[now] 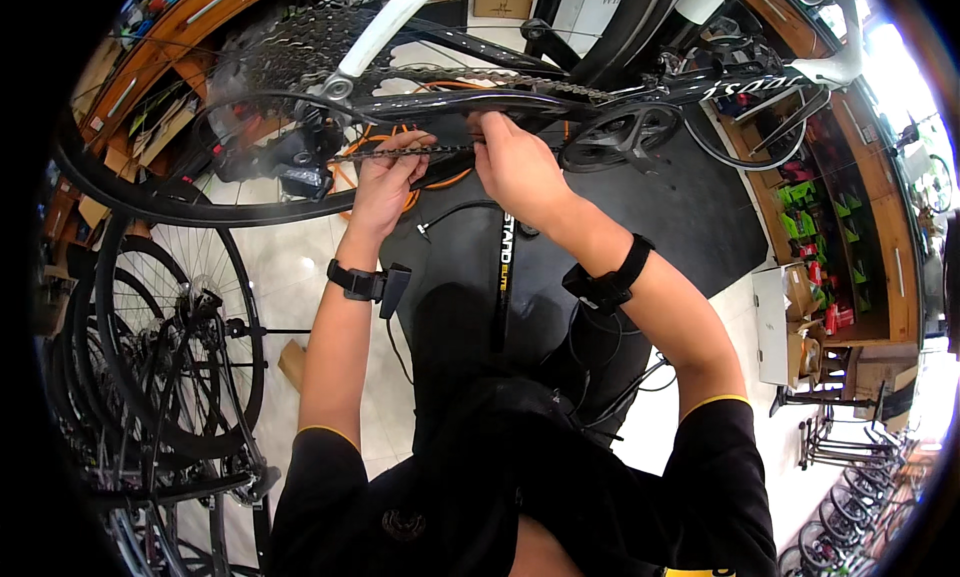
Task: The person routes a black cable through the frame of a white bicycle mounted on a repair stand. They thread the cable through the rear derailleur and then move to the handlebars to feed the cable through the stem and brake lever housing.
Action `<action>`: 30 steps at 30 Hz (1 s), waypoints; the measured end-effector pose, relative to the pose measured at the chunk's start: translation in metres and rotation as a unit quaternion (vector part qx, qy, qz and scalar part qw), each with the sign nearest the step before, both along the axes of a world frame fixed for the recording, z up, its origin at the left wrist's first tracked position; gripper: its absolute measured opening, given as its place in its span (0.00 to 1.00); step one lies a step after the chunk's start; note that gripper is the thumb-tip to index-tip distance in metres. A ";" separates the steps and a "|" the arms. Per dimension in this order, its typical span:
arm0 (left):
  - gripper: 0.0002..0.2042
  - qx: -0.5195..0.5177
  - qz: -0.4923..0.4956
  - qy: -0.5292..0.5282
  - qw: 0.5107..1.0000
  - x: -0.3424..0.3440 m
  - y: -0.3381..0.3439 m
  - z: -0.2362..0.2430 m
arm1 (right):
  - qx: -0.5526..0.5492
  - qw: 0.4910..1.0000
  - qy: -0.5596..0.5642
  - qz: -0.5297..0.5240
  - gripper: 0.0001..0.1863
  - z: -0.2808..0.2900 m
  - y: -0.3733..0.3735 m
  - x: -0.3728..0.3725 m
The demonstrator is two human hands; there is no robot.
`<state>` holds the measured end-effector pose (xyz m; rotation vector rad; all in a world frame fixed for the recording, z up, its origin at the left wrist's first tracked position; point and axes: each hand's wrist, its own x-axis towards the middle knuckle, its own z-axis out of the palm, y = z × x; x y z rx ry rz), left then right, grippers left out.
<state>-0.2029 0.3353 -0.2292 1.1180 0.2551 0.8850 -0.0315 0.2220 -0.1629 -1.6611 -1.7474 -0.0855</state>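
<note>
A white-and-black bicycle frame (400, 22) spans the top of the view, its rear wheel at the left. My left hand (385, 177) pinches the lower run of the bicycle chain (445, 151) between thumb and fingers. This run stretches from the rear derailleur (300, 167) toward my right hand (522, 172). The right fingers are curled closed below the chainstay (450, 103), close to the chain; their tips and whatever they grip are hidden. The crank and chainring (620, 139) are right of that hand. Above the derailleur is the cassette (285, 62), partly blurred.
Beneath the bicycle lies a dark mat (680, 217) with a black stand bar (502, 277). Orange tubing (410, 202) loops behind my left hand. Several bicycle wheels (180, 337) crowd the left. Wooden cabinets (890, 207) and boxes (800, 292) line the right.
</note>
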 end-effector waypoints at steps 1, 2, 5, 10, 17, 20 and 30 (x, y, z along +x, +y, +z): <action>0.12 0.033 0.030 0.067 0.997 -0.003 -0.001 0.000 | 0.027 1.000 0.000 0.002 0.13 0.000 -0.002 -0.003; 0.13 0.065 0.059 0.134 0.987 -0.006 -0.001 -0.001 | 0.054 0.999 -0.001 0.004 0.13 0.000 -0.005 -0.005; 0.16 0.132 0.160 0.231 0.951 -0.022 -0.011 -0.021 | 0.071 0.995 -0.053 -0.035 0.12 0.015 -0.020 -0.008; 0.20 0.349 0.374 0.333 0.792 -0.078 -0.095 -0.016 | 0.109 0.986 -0.077 0.101 0.07 0.062 -0.078 -0.030; 0.28 -0.219 -0.098 -0.102 0.965 -0.107 -0.134 0.068 | -0.171 0.898 -0.191 0.358 0.05 0.007 -0.133 -0.085; 0.18 -0.115 -0.040 0.065 0.990 -0.122 -0.131 0.041 | -0.431 0.781 -0.198 0.405 0.15 -0.029 -0.135 -0.083; 0.12 0.169 -0.324 0.439 0.821 -0.091 -0.201 -0.052 | -0.375 0.634 0.641 0.214 0.20 0.003 -0.073 -0.046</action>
